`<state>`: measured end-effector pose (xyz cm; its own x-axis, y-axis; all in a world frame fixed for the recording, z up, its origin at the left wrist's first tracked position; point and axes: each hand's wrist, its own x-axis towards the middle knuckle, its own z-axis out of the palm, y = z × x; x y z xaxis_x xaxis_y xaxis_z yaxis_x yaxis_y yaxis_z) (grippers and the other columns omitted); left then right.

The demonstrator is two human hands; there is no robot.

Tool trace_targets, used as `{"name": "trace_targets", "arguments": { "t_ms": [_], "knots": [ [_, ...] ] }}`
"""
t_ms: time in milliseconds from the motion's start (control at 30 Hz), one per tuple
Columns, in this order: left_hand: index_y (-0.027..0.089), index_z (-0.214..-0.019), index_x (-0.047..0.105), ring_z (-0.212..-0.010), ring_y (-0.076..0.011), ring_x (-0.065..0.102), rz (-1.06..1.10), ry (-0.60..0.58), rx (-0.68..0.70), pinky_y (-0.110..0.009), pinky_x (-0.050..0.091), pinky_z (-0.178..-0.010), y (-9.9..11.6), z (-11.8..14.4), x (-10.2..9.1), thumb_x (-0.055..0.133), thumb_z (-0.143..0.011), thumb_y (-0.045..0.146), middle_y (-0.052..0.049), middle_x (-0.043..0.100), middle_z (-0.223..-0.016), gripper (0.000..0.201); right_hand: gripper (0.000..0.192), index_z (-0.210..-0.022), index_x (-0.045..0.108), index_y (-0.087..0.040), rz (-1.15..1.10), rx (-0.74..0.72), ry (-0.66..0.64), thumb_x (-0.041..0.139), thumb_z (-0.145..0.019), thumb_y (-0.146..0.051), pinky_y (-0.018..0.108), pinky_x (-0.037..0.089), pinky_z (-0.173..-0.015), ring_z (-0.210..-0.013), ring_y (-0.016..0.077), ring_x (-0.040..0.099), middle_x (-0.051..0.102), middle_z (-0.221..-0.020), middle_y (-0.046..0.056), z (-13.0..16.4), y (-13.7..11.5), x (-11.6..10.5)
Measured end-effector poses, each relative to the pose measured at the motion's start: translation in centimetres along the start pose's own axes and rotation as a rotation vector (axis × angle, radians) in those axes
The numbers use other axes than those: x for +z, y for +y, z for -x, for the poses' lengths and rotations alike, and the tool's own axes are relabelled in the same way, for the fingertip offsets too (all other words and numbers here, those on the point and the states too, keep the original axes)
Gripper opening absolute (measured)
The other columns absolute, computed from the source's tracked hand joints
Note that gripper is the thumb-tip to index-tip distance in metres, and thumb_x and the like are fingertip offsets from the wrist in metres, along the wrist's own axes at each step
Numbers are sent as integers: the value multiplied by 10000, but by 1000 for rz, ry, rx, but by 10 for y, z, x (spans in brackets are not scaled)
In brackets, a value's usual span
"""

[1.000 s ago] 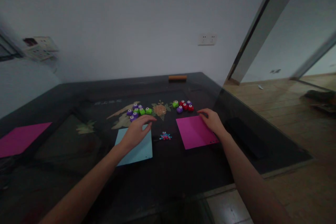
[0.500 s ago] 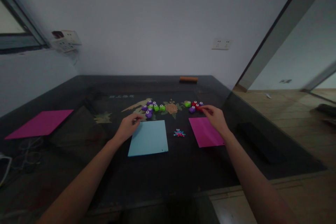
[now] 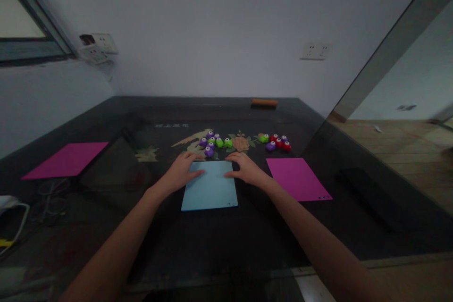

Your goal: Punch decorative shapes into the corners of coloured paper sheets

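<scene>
Both hands now rest flat, fingers spread, on the light blue sheet: the right hand has left the far red punches, joining the left hand.

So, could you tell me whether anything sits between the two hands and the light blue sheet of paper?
Nothing visible does: the left hand and the right hand both rest on the far corners of the light blue sheet.

Pale characters on table near picture inlay, too blurred to read.
</scene>
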<state>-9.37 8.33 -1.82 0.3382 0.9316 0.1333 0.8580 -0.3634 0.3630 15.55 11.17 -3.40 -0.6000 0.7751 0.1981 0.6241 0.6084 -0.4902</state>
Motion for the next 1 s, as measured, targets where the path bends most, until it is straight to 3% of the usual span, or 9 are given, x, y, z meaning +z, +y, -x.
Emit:
{"name": "trace_targets", "arguments": {
  "t_ms": [233, 567, 767, 1000],
  "knots": [
    [209, -1210, 532, -1099, -305, 484, -95, -118, -111, -437, 391, -919, 4, 2, -2, 697, -663, 427, -119, 530, -1180, 612, 778, -1288, 503, -144, 27, 37, -33, 745, -636, -491, 436, 372, -941, -1140, 293, 421, 500, -1220, 143, 2, 0, 10],
    [241, -1190, 569, -1081, -313, 472, -139, -74, -70, -440, 402, -885, -2, 2, 3, 676, -665, 474, -115, 519, -1185, 584, 657, -1176, 601, -173, -38, 69, -26, 783, -600, -429, 422, 390, -914, -1078, 278, 420, 458, -1148, 116, -1, -1, 13],
    [216, -1197, 571, -1067, -317, 472, -182, -82, -52, -443, 404, -877, -3, 2, 4, 662, -680, 492, -125, 529, -1154, 592, 775, -1252, 537, -137, -42, 91, 2, 792, -581, -429, 428, 379, -939, -1091, 286, 411, 434, -1179, 137, -2, 2, 18],
    [240, -1193, 563, -1072, -308, 478, -198, -67, -32, -434, 398, -886, -7, 3, 6, 660, -676, 522, -109, 535, -1168, 596, 756, -1217, 541, -162, -57, 100, 31, 811, -552, -397, 438, 366, -943, -1093, 282, 416, 447, -1165, 126, -2, 1, 16]
  ]
}}
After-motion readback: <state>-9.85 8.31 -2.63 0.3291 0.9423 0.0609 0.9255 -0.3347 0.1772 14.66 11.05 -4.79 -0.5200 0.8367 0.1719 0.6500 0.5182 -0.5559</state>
